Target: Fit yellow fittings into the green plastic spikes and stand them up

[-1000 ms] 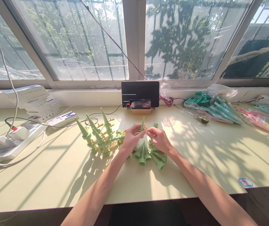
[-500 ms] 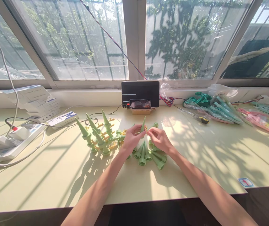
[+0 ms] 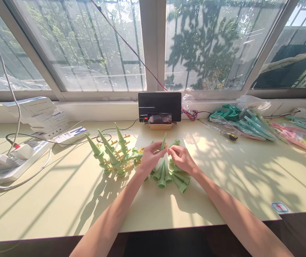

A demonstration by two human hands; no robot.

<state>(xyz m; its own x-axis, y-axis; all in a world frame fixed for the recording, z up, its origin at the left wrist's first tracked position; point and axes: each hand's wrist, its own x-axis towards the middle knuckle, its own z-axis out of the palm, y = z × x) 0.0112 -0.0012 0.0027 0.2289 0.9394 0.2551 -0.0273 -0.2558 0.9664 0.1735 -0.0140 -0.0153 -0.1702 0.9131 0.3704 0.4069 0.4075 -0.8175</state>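
My left hand (image 3: 151, 157) is closed around a light green plant watering spike (image 3: 164, 141), its tip pointing up. My right hand (image 3: 182, 157) pinches beside that spike, its fingertips nearly meeting the left ones; what lies between them is too small to make out. To the left, several green spikes with yellow valves (image 3: 115, 162) stand upright in a group. Below my hands, loose green cone spikes (image 3: 162, 176) lie fanned out with their hollow ends toward me. Partly behind my right hand is another green piece (image 3: 175, 142).
A phone (image 3: 159, 118) leans before a dark tablet (image 3: 159, 101) near the window. White boxes (image 3: 40, 114) and a power strip (image 3: 16, 167) with cables sit at left. Bagged green and pink items (image 3: 251, 125) and a yellow-black tool (image 3: 231, 136) lie at right.
Almost nothing differs. My right fingertips have shifted very slightly by the spike, which stays in my left hand.
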